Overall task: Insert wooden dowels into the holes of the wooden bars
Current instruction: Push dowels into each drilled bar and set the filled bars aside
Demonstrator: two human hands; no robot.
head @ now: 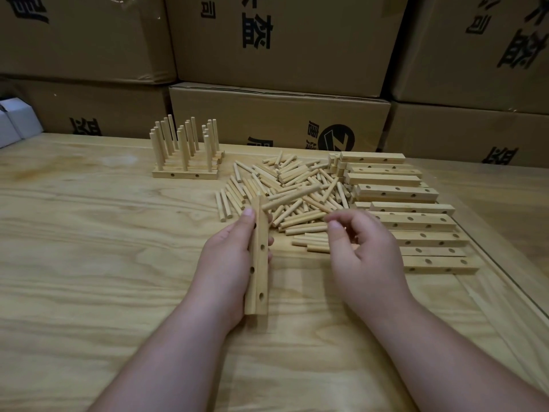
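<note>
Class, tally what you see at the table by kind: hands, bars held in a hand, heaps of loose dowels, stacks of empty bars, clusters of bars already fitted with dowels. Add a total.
Hands: 2, left hand and right hand
Held bar: 1
Loose dowel heap: 1
Empty bar stack: 1
Fitted bar cluster: 1
Total: 6

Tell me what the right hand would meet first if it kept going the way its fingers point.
Probably the loose dowel pile: the right hand hovers at its near edge, fingers curled and aimed up-left over it. Its height above the table is unclear.
</note>
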